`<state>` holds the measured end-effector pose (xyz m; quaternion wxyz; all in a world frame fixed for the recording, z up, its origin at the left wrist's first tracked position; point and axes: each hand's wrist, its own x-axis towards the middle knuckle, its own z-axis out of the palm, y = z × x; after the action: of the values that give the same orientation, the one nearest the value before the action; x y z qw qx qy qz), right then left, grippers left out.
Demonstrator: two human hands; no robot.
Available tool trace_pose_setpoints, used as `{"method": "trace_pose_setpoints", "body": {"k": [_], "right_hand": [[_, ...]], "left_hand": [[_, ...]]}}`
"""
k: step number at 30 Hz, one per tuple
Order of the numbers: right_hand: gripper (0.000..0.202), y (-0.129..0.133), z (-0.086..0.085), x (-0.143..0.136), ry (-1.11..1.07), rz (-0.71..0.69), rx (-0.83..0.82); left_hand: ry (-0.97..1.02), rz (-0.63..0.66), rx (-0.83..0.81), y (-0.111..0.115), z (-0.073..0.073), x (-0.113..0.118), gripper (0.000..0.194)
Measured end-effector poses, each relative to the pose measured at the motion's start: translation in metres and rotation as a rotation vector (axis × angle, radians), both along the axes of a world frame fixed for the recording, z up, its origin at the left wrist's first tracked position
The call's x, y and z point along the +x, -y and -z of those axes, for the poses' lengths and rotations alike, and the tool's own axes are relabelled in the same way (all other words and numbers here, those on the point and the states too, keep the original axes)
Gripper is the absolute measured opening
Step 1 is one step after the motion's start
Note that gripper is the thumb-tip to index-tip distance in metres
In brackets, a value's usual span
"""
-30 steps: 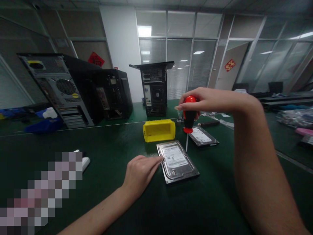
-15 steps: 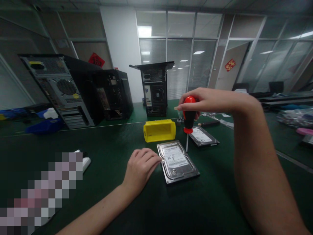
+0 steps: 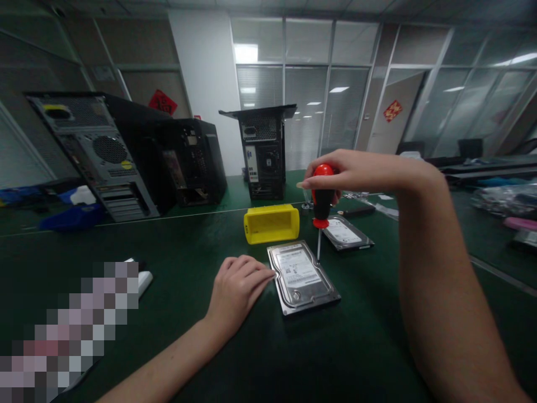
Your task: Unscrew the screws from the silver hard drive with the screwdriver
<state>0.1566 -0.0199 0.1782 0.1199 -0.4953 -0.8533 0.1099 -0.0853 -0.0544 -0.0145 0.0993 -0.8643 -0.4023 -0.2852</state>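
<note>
A silver hard drive with a white label lies flat on the green table, turned slightly askew. My left hand rests at its left edge, fingers together and fingertips pressed on the rim; the thumb is mostly hidden. Over the drive's right edge, my right hand is wrapped round the handle of a red and black screwdriver. The screwdriver stands almost upright, its shaft pointing down to the drive's right rim. Whether its tip sits in a screw is too small to tell.
Behind the drive stands a yellow bin on its side. A second hard drive lies to the right, with a black-handled tool beyond it. Computer cases line the back; a blue bin is at left.
The whole view has shifted slightly to the left. Both hands, the screwdriver and the hard drive keep nearly the same places relative to one another.
</note>
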Motion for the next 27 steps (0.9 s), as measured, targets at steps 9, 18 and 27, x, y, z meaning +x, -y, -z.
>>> {"method": "trace_pose_setpoints", "body": {"k": [9,18,27], "right_hand": [[0.039,0.002,0.0,-0.003,-0.042,-0.018,-0.045],[0.025,-0.002,0.002,0.0,-0.155,-0.127,-0.05],[0.029,-0.011,0.002,0.008,-0.101,-0.06,-0.025]], "left_hand": [[0.031,0.116,-0.203,-0.003,-0.015,0.026,0.031],[0.063,0.239,-0.391,-0.041,-0.028,0.073,0.017],[0.087,0.269,-0.466,-0.06,-0.024,0.086,0.012]]}}
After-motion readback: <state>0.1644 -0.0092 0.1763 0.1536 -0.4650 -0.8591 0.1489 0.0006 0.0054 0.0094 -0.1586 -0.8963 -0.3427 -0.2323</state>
